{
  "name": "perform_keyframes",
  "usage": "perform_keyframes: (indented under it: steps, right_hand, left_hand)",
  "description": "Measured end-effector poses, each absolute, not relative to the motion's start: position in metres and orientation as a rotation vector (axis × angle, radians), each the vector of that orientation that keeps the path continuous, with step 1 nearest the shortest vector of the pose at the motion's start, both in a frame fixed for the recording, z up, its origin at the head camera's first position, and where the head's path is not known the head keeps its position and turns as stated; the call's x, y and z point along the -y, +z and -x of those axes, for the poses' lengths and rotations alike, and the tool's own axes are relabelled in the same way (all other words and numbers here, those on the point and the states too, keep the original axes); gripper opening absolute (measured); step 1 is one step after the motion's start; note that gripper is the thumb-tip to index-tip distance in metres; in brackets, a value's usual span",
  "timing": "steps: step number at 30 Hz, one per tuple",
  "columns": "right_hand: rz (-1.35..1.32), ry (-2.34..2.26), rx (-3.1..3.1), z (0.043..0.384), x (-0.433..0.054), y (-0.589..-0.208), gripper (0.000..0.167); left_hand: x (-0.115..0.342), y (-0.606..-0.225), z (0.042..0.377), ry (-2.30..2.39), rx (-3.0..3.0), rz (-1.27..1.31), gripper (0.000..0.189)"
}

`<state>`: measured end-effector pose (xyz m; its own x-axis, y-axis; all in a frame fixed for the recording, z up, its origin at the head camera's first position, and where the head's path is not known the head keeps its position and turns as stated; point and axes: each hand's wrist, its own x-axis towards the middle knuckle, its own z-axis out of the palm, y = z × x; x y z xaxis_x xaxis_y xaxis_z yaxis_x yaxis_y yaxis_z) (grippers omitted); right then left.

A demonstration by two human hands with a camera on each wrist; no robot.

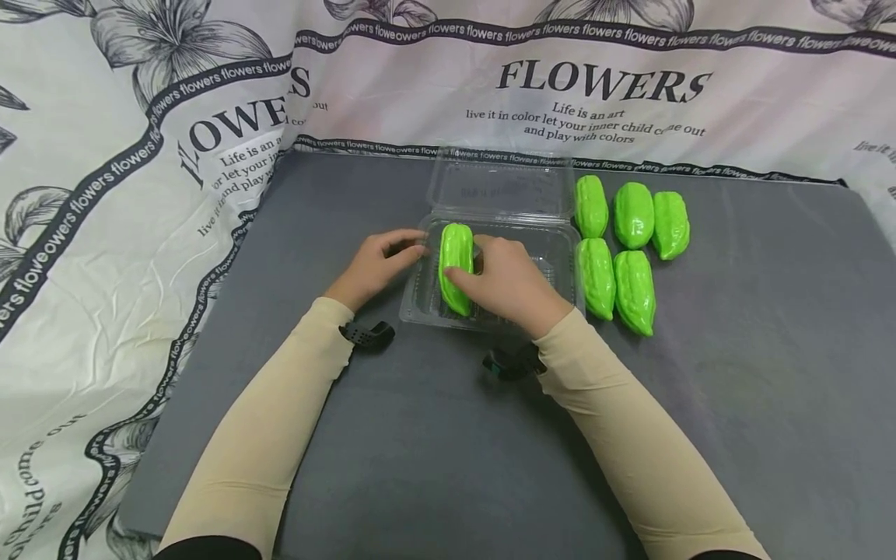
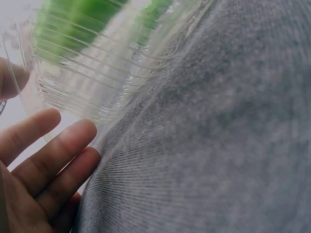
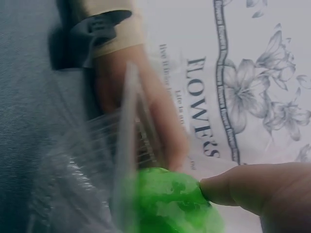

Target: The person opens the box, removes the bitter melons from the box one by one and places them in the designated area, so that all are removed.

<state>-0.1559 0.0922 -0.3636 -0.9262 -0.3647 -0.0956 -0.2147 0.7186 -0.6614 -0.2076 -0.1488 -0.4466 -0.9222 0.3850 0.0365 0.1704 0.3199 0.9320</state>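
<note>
In the head view an open clear plastic clamshell box (image 1: 539, 241) has its lid (image 1: 500, 187) laid back. A glossy green ridged fruit-like piece (image 1: 456, 257) lies lengthwise at the box's left side. My right hand (image 1: 514, 284) reaches over the box and pinches this piece between thumb and fingers. In the right wrist view the thumb presses the green piece (image 3: 170, 199); the other fingers are hidden. My left hand (image 1: 381, 264) is at the box's left wall, fingers extended and holding nothing. The left wrist view shows its fingers (image 2: 73, 141) beside the ribbed wall.
Several similar green pieces (image 1: 635, 292) lie in two rows right of the box, some close against its wall. All stand on a grey table (image 1: 420, 435). A white flower-printed cloth (image 1: 392, 93) rises behind and to the left. Both wrists carry black bands (image 1: 369, 334).
</note>
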Motion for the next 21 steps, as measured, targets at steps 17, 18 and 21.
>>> perform_keyframes:
  steps: [17, 18, 21]
  right_hand:
    - [0.430, -0.993, -2.743, 0.140, -0.109, -0.337, 0.034]
    - [0.433, -0.993, -2.745, 0.139, -0.111, -0.336, 0.035]
    - [0.439, -1.002, -2.751, 0.135, -0.115, -0.332, 0.035]
  left_hand:
    - [0.147, -0.451, 0.208, 1.651, -2.398, -0.502, 0.041]
    - [0.147, -0.450, 0.207, 1.656, -2.399, -0.503, 0.041]
    - [0.147, -0.448, 0.207, 1.671, -2.404, -0.519, 0.041]
